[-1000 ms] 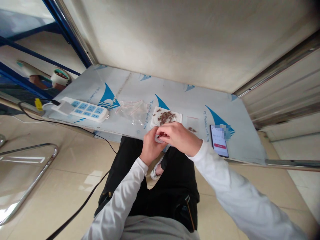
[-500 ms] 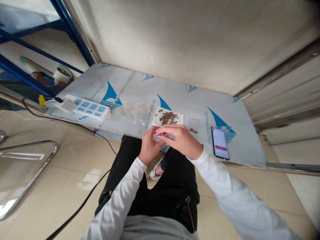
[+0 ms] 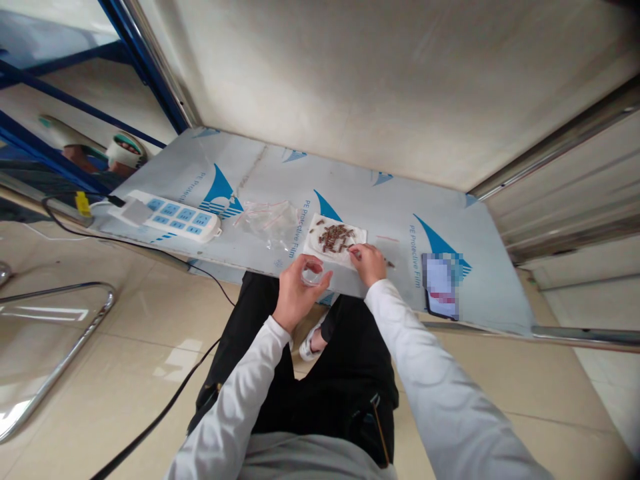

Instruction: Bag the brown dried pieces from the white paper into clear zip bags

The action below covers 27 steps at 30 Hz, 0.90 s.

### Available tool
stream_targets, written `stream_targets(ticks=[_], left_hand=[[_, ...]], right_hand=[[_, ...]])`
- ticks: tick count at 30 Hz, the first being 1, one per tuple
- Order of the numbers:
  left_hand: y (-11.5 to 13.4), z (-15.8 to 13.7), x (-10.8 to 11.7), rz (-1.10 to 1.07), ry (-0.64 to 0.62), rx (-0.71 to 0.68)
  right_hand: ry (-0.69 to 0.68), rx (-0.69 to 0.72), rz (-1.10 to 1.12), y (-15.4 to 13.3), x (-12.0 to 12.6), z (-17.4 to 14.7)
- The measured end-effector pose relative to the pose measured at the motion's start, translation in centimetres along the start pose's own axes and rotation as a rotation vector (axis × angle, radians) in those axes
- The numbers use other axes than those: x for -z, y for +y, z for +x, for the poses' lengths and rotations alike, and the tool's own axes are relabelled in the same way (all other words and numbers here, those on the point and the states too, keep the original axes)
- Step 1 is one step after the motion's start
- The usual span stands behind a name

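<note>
My left hand (image 3: 296,293) curls round a small clear plastic bag (image 3: 312,275) at the bench's front edge, thumb and fingers holding its mouth apart. To its right, my right hand (image 3: 371,265) has its fingertips pinched together at the near right side of a pile of small brown pieces (image 3: 336,237). Whatever is between those fingertips is too small to make out. The pile rests on a white sheet (image 3: 311,245). Just beyond my right hand lies a flat clear bag (image 3: 387,244) with a red line, and a few brown pieces show beside the hand.
Several clear zip bags (image 3: 270,223) lie left of the pile. Farther left is a white power strip (image 3: 183,217) with a plug and black cable. A phone (image 3: 441,287) lies at the right on the film-covered bench (image 3: 360,193). Another person's feet (image 3: 123,150) show at upper left.
My right hand has left the bag and moved right and away to the edge of the brown pile. My left hand has stayed with the bag, its fingers now more spread.
</note>
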State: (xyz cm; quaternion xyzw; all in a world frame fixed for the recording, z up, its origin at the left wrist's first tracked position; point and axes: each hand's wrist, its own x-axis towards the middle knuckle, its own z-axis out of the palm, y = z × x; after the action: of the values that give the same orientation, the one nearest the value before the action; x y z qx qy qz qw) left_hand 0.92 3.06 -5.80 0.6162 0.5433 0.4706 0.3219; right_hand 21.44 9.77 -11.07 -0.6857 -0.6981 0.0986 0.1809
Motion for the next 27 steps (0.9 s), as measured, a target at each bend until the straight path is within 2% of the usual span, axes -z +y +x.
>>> stream_targets(ticks=[12,15,17,20,23,27], left_hand=[[0.3,-0.3,-0.7,0.005,-0.037,-0.002],[0.4,-0.2,-0.6,0.002,-0.028,-0.002],[0.5,-0.1,-0.4,-0.001,-0.022,-0.005],[0.6,0.0,-0.3,-0.007,-0.029,-0.014],[0.7,0.0,-0.3,-0.018,-0.052,-0.037],[1.1,-0.3,-0.5,-0.047,-0.077,-0.066]], right_hand=[[0.034,-0.04,-0.029,0.5,-0.3,0.8],[0.041,-0.052,-0.022,-0.2,0.4,0.8],[0.064,-0.035,0.03,-1.5,1.8,0.1],[0.118,0.078,0.274,-5.0,4.9,-2.2],[0.01,0.257,0.409,-8.7,7.7,-4.8],[-0.084,0.365,0.324,-11.0,9.2,-6.2]])
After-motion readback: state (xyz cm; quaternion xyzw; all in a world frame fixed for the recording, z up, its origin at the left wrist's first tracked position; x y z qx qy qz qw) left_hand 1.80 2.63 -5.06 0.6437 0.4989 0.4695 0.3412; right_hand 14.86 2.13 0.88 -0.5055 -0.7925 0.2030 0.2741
